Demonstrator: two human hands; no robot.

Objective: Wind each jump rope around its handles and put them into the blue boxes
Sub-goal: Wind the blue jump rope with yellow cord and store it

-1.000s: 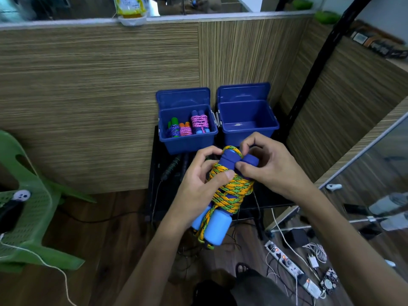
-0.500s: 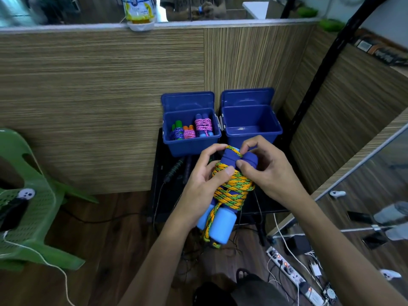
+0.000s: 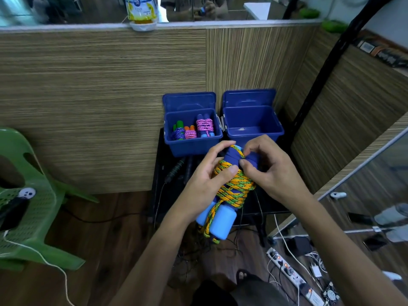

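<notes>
Both hands are up in front of the person, working on one jump rope (image 3: 229, 188). The left hand (image 3: 205, 184) wraps around the bundle from the left side, with its thumb pressed on the orange and green cord and its fingers curled up by the top. The right hand (image 3: 271, 173) pinches the cord at the top of the bundle between its thumb and first finger (the other fingers are curled too).

The jump rope has two blue handles side by side. The cord goes round and round the middle of them. The light blue ends point down, toward the person, and a bit of cord hangs loose below them. The bundle is in the air, just in front of the two blue boxes.

The left blue box (image 3: 192, 146) has its lid open and holds three wound ropes: a purple one with green handles, a pink one with orange handles, and a pink one with blue handles. The right blue box (image 3: 254, 131) is open too. Both boxes sit on a low black desk (image 3: 163, 173) against a wood wall.

A green chair (image 3: 33, 208) stands on the left. A power strip (image 3: 291, 272) with wires lies on the floor at the lower right.
</notes>
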